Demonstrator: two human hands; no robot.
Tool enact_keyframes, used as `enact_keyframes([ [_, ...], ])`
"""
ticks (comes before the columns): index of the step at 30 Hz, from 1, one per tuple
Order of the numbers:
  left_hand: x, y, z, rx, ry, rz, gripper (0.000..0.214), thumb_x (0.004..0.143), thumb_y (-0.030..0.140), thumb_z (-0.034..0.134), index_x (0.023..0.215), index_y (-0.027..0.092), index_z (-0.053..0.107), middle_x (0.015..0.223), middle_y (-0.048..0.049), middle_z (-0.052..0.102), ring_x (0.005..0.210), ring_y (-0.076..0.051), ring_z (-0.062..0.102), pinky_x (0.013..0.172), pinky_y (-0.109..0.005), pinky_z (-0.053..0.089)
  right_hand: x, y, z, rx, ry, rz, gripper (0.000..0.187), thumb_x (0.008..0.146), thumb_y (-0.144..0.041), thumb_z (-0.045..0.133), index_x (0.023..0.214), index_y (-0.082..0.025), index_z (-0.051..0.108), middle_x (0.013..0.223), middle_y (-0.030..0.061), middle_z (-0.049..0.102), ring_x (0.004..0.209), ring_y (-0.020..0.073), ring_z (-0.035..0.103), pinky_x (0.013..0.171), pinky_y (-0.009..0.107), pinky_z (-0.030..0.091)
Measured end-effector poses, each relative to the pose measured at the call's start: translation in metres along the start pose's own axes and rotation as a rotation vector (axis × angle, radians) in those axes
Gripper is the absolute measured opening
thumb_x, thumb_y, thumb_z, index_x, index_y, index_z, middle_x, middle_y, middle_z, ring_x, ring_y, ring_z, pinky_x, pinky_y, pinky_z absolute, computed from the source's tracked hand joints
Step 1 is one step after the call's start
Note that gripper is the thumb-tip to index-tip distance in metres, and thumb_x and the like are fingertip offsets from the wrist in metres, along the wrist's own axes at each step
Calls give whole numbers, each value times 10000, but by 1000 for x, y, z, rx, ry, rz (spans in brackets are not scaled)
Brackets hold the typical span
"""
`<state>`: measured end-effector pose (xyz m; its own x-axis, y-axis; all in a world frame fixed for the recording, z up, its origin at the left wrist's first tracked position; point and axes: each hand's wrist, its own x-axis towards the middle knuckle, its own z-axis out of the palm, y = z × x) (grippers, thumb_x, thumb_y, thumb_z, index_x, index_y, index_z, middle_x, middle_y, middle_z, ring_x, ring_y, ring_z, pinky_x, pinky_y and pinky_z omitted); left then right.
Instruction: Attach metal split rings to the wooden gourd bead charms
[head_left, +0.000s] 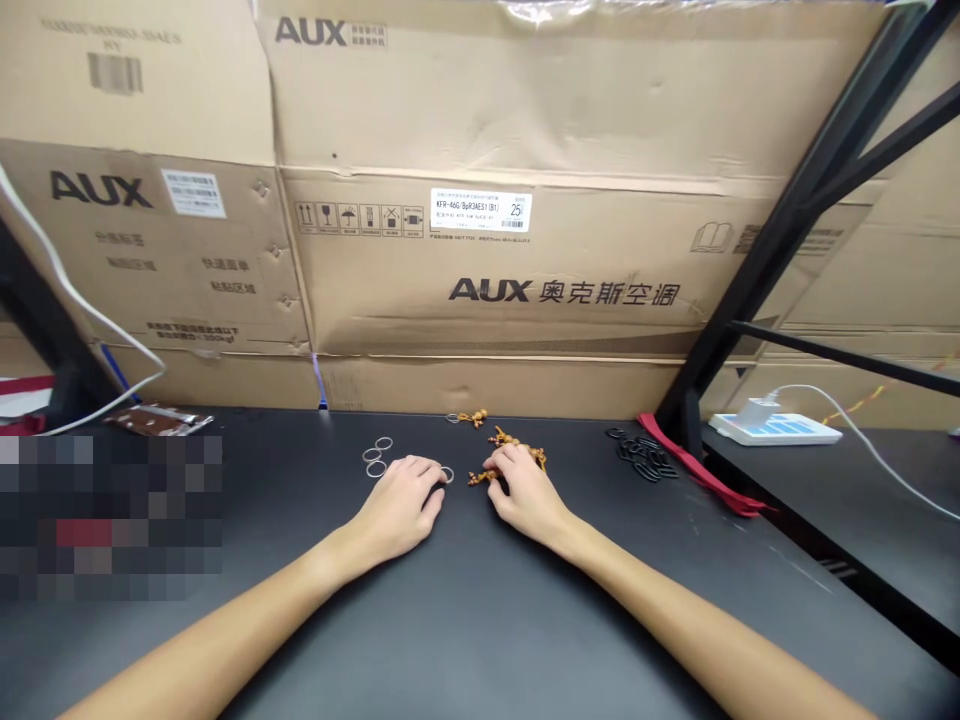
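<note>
Straight ahead at 12 o'clock, we face a wall of AUX air-conditioner cartons behind a black tabletop. A black steel rack upright rises at 1 o'clock, and a white power strip sits on a lower side bench at 2 o'clock. On the tabletop, a red strap lies at 1 o'clock beside a heap of black rings, and a foil packet lies at 10 o'clock.

Our two hands rest near the centre. Our left hand has its fingers together and curled down, their tips at a silver ring, with three more silver rings at 11 o'clock. Our right hand has its fingers slightly apart over a cluster of small orange-gold pieces. We cannot tell whether either hand is gripping anything.
</note>
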<state>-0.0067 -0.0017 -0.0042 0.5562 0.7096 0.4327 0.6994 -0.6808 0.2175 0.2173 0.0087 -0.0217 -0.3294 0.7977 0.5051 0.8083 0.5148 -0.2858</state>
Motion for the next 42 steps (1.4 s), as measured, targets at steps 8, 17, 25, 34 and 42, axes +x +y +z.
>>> enact_keyframes([
  [8, 0, 0, 0, -10, 11, 0, 212, 900, 210, 451, 1019, 207, 627, 1082, -63, 656, 1030, -235, 582, 926, -411, 450, 1, -3, -2, 30, -18, 3, 132, 846, -126, 454, 871, -189, 568, 885, 69, 600, 857, 202, 559, 794, 322, 478],
  [17, 3, -3, -1, -28, -8, -10, 155, 907, 227, 498, 923, 216, 652, 984, -29, 680, 939, -210, 592, 867, -373, 441, 0, -10, -5, 87, -72, -102, 133, 871, -129, 449, 893, -189, 565, 878, 55, 591, 855, 191, 539, 793, 316, 459],
  [25, 7, 5, -8, 107, -117, 88, 185, 949, 201, 418, 841, 187, 567, 907, -48, 613, 826, -198, 553, 724, -327, 423, 1, -11, -5, 117, -91, -134, 119, 868, -130, 458, 859, -190, 560, 873, 53, 580, 852, 191, 510, 801, 326, 438],
  [34, 4, -2, -3, -74, -71, 51, 153, 949, 166, 351, 878, 184, 486, 959, -74, 581, 856, -205, 547, 794, -359, 425, 0, -15, -4, 280, -115, -101, 108, 844, -113, 488, 816, -195, 552, 792, 22, 565, 765, 167, 483, 703, 294, 416],
  [42, 4, -6, 7, -279, -31, -21, 177, 975, 245, 320, 894, 203, 472, 1021, -55, 609, 927, -198, 559, 859, -373, 409, 2, -13, -3, 381, -150, -48, 99, 828, -122, 524, 821, -200, 585, 789, 10, 597, 769, 163, 504, 710, 296, 414],
])
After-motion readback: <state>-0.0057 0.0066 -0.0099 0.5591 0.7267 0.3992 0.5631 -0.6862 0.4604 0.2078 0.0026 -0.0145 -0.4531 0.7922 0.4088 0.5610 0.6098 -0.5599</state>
